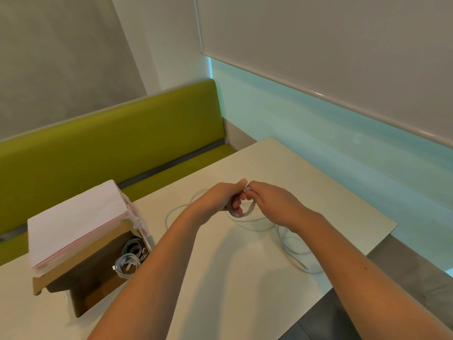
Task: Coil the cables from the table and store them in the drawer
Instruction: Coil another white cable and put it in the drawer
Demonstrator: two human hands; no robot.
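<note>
A long white cable (289,244) lies in loose loops on the pale table (220,278), trailing to the right and behind my hands. My left hand (220,200) holds a small coil of this cable (241,212), its fingers curled through the loop. My right hand (272,201) pinches the cable at the top of the coil, right against my left fingertips. At the left, an open brown drawer (98,280) of a small box holds coiled white cables (128,263) and a darker coil behind them.
The drawer box has a white and pink top (73,222) and stands at the table's left edge. A green bench (110,143) runs behind the table. The table's right edge drops to a grey floor (404,273).
</note>
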